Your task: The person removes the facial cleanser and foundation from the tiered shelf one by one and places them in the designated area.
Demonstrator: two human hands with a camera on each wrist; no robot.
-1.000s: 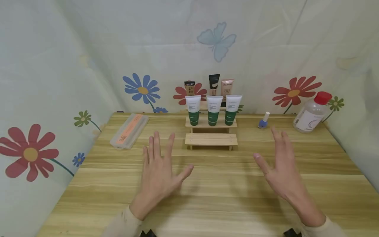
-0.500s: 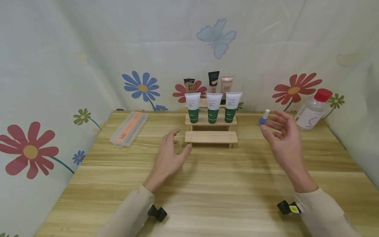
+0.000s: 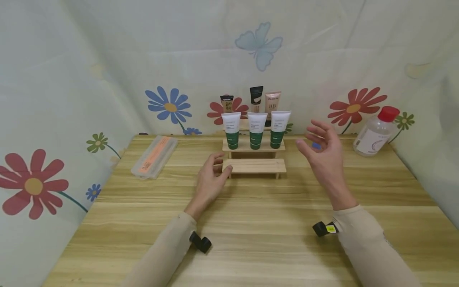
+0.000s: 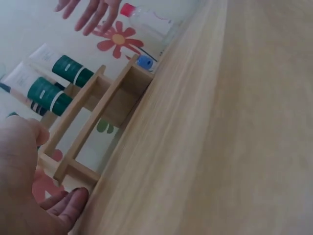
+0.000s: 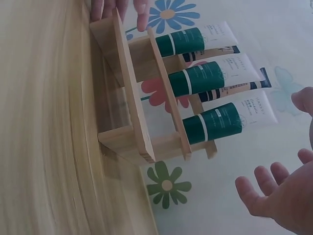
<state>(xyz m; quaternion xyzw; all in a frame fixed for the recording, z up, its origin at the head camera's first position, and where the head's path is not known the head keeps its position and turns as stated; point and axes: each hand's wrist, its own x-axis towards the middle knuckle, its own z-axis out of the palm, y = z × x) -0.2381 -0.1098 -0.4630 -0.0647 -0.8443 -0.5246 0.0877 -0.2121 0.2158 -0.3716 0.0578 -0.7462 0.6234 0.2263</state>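
Observation:
A tiered wooden stand [image 3: 254, 165] stands at the back middle of the table. Three white-and-green tubes [image 3: 255, 131] are upright on its middle step. Behind them, on the top step, are a gold tube with a black cap [image 3: 226, 103], a black-topped tube [image 3: 256, 95] and a pink BB cream tube [image 3: 273, 101]. My left hand [image 3: 210, 177] is at the left end of the bottom step, its thumb and loosely bent fingers spread about that end. My right hand [image 3: 325, 155] hovers right of the tubes, fingers apart and holding nothing. It mostly hides a small blue nail polish bottle [image 3: 316, 145].
A clear plastic case with an orange label [image 3: 155, 157] lies at the back left. At the back right a clear bottle with a red cap [image 3: 374, 133] stands near the table edge. A flowered cloth [image 3: 201, 48] hangs behind the wooden table [image 3: 251, 239].
Both hands have moved forward from over the table's middle. The left has come to the stand's left end; the right went forward to the nail polish, then left toward the tubes.

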